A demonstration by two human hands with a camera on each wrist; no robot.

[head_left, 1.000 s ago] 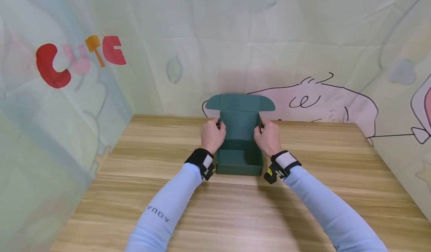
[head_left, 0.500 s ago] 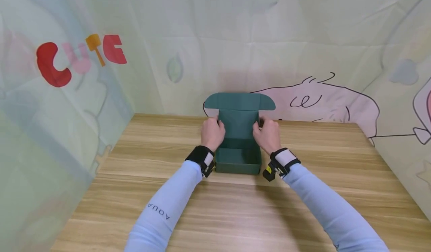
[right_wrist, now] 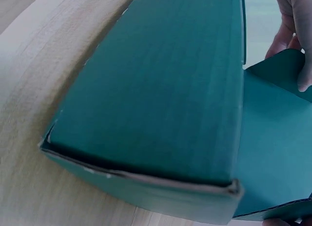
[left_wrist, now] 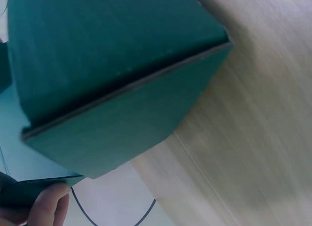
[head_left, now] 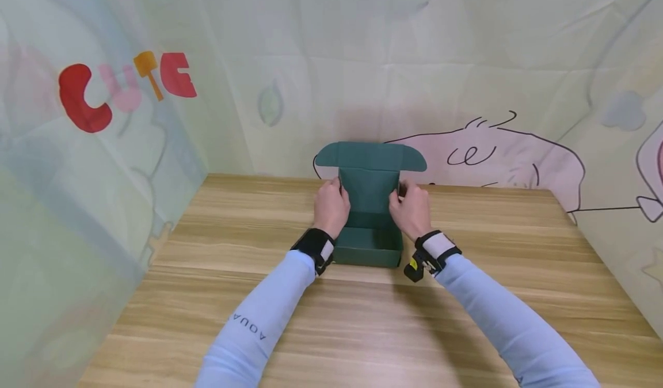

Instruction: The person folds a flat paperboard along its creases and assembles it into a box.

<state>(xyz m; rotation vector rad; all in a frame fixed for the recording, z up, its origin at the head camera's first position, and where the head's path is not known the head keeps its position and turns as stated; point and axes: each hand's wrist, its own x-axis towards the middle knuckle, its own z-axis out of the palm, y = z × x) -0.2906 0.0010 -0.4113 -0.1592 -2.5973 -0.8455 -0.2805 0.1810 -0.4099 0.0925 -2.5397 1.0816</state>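
A dark green cardboard box (head_left: 368, 255) sits on the table with its lid (head_left: 369, 189) raised at the back. The lid's front panel (head_left: 369, 155) stands up at the top, with a rounded tab on either side. My left hand (head_left: 331, 208) pinches the lid's left side flap, thumb toward the inside. At the opposite edge, my right hand (head_left: 412, 209) grips the right side flap between thumb and curled fingers. The box's inside looks bare. In the left wrist view, fingers (left_wrist: 46, 204) hold a folded flap beside the box wall (left_wrist: 126, 114).
The wood-grain table (head_left: 233, 232) extends around the box on both sides and in front. Behind it hangs a printed cloth backdrop (head_left: 362, 77), close to the lid, with more printed cloth along the left and right sides.
My left hand and wrist have shifted slightly right, now covering the box's lower left edge. The right hand keeps its grip, and the lid stays upright.
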